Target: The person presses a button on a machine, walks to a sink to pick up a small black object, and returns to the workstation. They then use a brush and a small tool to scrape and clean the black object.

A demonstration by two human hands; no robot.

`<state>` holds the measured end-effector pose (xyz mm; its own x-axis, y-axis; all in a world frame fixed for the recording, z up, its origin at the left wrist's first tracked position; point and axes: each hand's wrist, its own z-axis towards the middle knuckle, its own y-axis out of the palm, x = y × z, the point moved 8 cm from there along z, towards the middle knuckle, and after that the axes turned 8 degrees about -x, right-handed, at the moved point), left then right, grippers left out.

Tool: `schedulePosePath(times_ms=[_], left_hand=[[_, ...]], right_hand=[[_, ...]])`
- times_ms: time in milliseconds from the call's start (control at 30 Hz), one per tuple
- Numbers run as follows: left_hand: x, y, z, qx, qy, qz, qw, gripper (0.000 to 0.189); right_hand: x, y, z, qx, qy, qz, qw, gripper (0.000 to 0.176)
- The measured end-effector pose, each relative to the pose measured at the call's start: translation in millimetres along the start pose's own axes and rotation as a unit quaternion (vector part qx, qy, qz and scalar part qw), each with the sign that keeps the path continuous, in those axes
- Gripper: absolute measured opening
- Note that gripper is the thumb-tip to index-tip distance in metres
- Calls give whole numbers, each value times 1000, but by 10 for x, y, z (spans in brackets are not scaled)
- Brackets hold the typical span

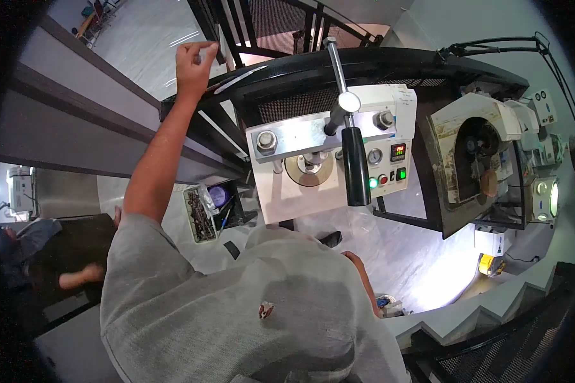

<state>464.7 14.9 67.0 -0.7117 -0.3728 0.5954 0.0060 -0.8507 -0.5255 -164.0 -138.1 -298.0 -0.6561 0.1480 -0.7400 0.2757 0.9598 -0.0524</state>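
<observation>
One other person's hand (78, 277) shows low at the far left edge. Further right, the left hand (195, 60) is raised high on an outstretched arm, clenched with fingertips pinched together; what they pinch is too small to tell. It hovers just above the black curved rail (281, 64). Below sits a tray (187, 210) of small dark parts. Next comes a press with a black-gripped lever (356, 167) and a lit control panel (393, 163). The right hand is hidden below the grey shirt, so I cannot tell its state. A second machine (473, 159) stands farthest right.
</observation>
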Motion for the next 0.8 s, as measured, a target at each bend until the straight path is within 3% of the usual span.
schedulePosePath(times_ms=[33,67,100,167,233,367,400,433,467,500,533,633,733,800], left_hand=[[45,37,28,0,-1,0,1000,23],[-56,203,54,-56,-75,-233,968,22],[-68,428,15,-109,-144,-451,874,23],[100,629,5,-119,-140,-471,862,27],[148,887,-65,-195,-189,-389,880,23],[337,1173,-59,-210,-178,-306,911,28],[494,1130,-38,-234,-112,-160,953,37],[511,1183,-43,-237,-110,-163,952,37],[660,1149,-20,-198,13,-3,980,37],[819,1153,-60,-150,135,157,967,37],[696,1301,-29,-225,112,71,965,37],[739,1353,-29,-282,51,60,956,36],[764,1318,-23,-257,104,113,954,36],[691,1331,-13,-267,78,79,957,36]], right_hand=[[-73,6,-13,3,-10,-15,1000,23],[-129,7,-20,2,-9,-15,1000,23],[-133,-2,-28,-1,24,-19,1000,22],[-247,-1,-87,1,54,-22,998,22],[-343,0,-147,9,41,-17,999,22],[-396,-14,-270,29,29,-13,999,22],[-419,-24,-321,37,26,-12,999,22],[-443,-30,-389,45,22,-12,999,22],[-480,-34,-447,55,19,-11,998,22],[-521,-32,-519,65,15,-10,998,22],[-560,-31,-589,74,10,-11,997,22],[-678,-8,-785,103,-7,-18,994,23],[-760,-10,-941,130,-23,-26,991,23],[-809,-23,-1033,143,-29,-28,989,23]])
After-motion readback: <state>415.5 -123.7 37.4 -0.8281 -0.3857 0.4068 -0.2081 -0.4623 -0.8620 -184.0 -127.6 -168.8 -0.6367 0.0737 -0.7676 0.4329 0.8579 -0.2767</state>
